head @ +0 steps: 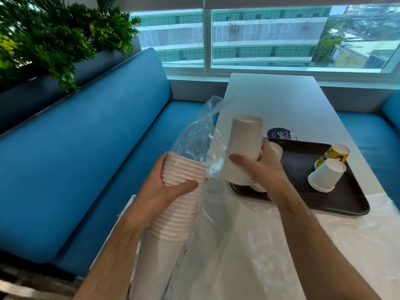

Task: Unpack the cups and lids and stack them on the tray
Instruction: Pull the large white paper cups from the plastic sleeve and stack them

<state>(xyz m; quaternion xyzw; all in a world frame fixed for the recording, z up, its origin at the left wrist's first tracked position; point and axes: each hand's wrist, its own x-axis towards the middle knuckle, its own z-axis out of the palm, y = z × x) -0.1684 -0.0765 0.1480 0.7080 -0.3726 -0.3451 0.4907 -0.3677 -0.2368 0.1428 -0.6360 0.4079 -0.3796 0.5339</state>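
White bench (281, 100) is flanked by blue seating. A sleeved cup stack (184, 191) is gripped by the left hand (160, 191); inverted cups (243, 148) are clasped by the right hand (266, 169) above the tray (303, 152). Light, crushable paper is best held around the sides.

Both bare forearms reach forward. The left hand (166, 189) curls round a stack, thumb across its front. The right hand (263, 169), farther off and higher, grips another with fingers wrapped.
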